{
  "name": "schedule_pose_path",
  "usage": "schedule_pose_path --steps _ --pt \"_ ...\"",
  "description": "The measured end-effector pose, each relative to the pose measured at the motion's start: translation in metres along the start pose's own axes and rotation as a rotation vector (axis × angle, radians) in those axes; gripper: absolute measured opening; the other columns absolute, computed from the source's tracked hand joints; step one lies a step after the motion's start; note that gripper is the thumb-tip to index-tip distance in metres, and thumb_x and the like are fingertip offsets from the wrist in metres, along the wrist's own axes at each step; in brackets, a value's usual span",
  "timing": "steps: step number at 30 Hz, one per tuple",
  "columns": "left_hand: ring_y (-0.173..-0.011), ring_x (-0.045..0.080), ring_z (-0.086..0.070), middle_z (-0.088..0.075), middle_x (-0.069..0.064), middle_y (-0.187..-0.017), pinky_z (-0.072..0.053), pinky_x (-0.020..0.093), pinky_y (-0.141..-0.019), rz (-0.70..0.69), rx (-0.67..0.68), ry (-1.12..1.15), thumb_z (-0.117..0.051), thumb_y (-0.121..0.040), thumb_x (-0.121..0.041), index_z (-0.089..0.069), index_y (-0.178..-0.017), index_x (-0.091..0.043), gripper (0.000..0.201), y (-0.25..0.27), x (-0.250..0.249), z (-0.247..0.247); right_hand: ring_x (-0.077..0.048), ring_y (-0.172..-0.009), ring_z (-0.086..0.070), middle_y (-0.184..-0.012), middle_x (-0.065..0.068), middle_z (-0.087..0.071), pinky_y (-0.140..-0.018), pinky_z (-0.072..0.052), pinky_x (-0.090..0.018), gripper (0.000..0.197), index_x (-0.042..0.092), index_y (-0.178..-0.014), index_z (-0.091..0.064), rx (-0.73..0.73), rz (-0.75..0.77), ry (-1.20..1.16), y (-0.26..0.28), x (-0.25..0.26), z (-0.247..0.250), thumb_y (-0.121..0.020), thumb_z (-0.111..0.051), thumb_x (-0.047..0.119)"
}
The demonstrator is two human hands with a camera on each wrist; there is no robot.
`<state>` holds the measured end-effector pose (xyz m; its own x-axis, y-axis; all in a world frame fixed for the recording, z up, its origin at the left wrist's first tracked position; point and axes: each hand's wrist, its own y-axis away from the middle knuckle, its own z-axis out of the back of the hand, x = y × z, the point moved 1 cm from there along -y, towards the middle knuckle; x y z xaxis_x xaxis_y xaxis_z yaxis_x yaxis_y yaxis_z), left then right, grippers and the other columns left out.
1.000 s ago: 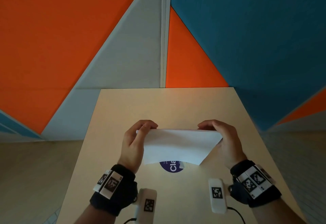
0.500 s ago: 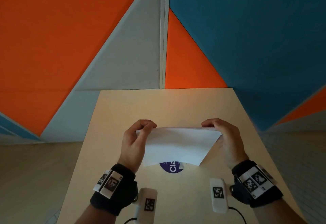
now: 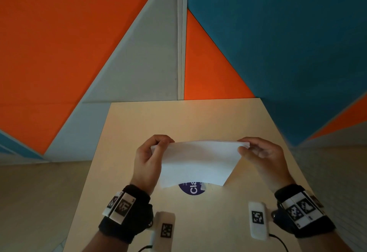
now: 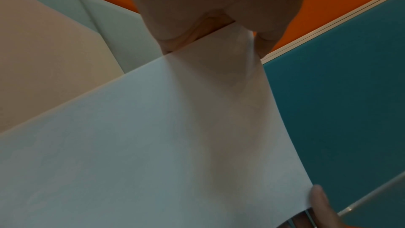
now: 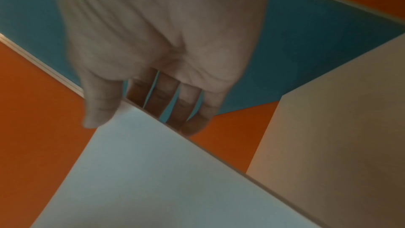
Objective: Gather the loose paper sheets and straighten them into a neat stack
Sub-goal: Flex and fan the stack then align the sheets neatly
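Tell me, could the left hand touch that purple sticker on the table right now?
Probably not yet: the left hand grips the paper stack, which hangs over most of the purple sticker.

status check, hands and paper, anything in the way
Left hand and right hand pinch the paper stack at its top corners. Stack upright over the table. Nothing in the way.

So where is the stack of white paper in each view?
Head: the paper stack is at centre, held upright over the table.
Left wrist: the stack fills the lower left.
Right wrist: the stack fills the lower middle.
Shared landmark: the orange wall panel.
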<state>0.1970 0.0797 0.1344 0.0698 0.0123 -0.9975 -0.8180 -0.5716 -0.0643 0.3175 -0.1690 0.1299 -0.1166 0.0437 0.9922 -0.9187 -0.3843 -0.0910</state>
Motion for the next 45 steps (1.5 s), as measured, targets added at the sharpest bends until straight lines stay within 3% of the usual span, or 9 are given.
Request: schedule_pose_path --steps 9,13,18,24,26,32,37,41,45 --pt "-0.070 0.008 -0.057 -0.065 -0.008 -0.074 -0.043 0.013 -0.060 -0.008 0.013 0.005 -0.051 -0.086 -0.023 -0.065 -0.068 -0.016 0.024 -0.002 0.002 0.002 -0.017 -0.076 -0.071 -0.086 -0.007 -0.078 -0.068 -0.059 -0.025 0.020 0.020 -0.083 -0.080 0.017 0.027 -0.074 -0.002 0.004 0.008 -0.073 -0.076 0.036" --pt "-0.070 0.008 -0.057 -0.065 -0.008 -0.075 -0.043 0.013 -0.060 -0.018 0.025 0.012 -0.051 -0.086 -0.023 -0.065 -0.067 -0.018 0.024 -0.003 0.003 0.001 -0.015 -0.057 -0.064 -0.069 -0.004 -0.073 -0.059 -0.058 -0.023 0.007 0.019 -0.069 -0.077 -0.031 0.042 -0.092 -0.007 0.009 0.010 -0.067 -0.075 0.013" --pt "-0.072 0.007 -0.060 -0.067 -0.009 -0.082 -0.045 0.015 -0.061 0.003 0.083 0.059 -0.064 -0.074 -0.043 -0.068 -0.077 -0.022 0.022 -0.001 0.010 0.007 -0.012 -0.060 -0.062 -0.069 0.001 -0.071 -0.061 -0.054 -0.019 0.005 0.022 -0.069 -0.076 -0.008 0.055 -0.064 -0.012 0.006 0.012 -0.065 -0.075 0.019" --pt "-0.087 0.016 -0.074 -0.079 -0.004 -0.091 -0.056 0.021 -0.067 0.268 0.180 -0.025 -0.081 -0.071 -0.002 -0.072 -0.096 -0.020 0.032 0.007 0.045 0.015 -0.002 -0.068 -0.066 -0.070 0.007 -0.074 -0.068 -0.052 -0.012 0.027 0.021 -0.067 -0.075 -0.063 0.077 -0.043 -0.011 0.001 0.012 -0.074 -0.074 -0.005" --pt "-0.088 0.016 -0.074 -0.079 -0.005 -0.090 -0.056 0.021 -0.069 0.315 0.182 -0.089 -0.077 -0.076 -0.004 -0.073 -0.091 -0.023 0.024 0.007 0.058 0.019 -0.001 -0.073 -0.068 -0.075 0.007 -0.076 -0.070 -0.053 -0.011 0.019 0.015 -0.078 -0.072 -0.028 0.040 -0.089 -0.007 0.001 0.010 -0.072 -0.075 -0.003" --pt "-0.087 0.012 -0.074 -0.079 -0.008 -0.090 -0.056 0.036 -0.085 0.371 0.204 -0.172 -0.076 -0.079 -0.012 -0.077 -0.079 -0.031 0.019 0.001 0.081 0.023 -0.009 -0.085 -0.073 -0.091 0.007 -0.079 -0.073 -0.057 -0.020 0.053 0.017 -0.102 -0.067 0.137 -0.176 -0.005 -0.003 -0.031 -0.005 -0.061 -0.082 -0.014" --pt "-0.094 0.018 -0.072 -0.078 -0.008 -0.095 -0.054 0.043 -0.092 0.403 0.218 -0.243 -0.079 -0.077 -0.016 -0.076 -0.080 -0.043 0.027 -0.002 0.100 0.025 -0.007 -0.080 -0.074 -0.084 0.006 -0.078 -0.068 -0.057 -0.018 0.029 0.020 -0.086 -0.072 0.163 -0.317 0.183 -0.008 -0.073 -0.023 -0.070 -0.083 -0.002" --pt "-0.096 0.020 -0.069 -0.076 -0.008 -0.093 -0.053 0.044 -0.092 0.400 0.299 -0.363 -0.077 -0.069 -0.034 -0.069 -0.075 -0.057 0.025 -0.001 0.112 0.026 -0.014 -0.089 -0.073 -0.095 0.000 -0.077 -0.079 -0.058 -0.031 0.020 0.025 -0.083 -0.072 0.195 -0.395 0.285 -0.010 -0.093 -0.031 -0.074 -0.083 0.010" --pt "-0.098 0.021 -0.068 -0.074 0.001 -0.103 -0.053 0.040 -0.092 0.373 0.313 -0.446 -0.075 -0.079 -0.024 -0.070 -0.087 -0.043 0.021 -0.005 0.116 0.029 0.003 -0.074 -0.071 -0.083 0.012 -0.075 -0.072 -0.055 -0.022 0.017 0.028 -0.074 -0.072 0.180 -0.394 0.334 -0.013 -0.088 -0.032 -0.075 -0.083 0.015"
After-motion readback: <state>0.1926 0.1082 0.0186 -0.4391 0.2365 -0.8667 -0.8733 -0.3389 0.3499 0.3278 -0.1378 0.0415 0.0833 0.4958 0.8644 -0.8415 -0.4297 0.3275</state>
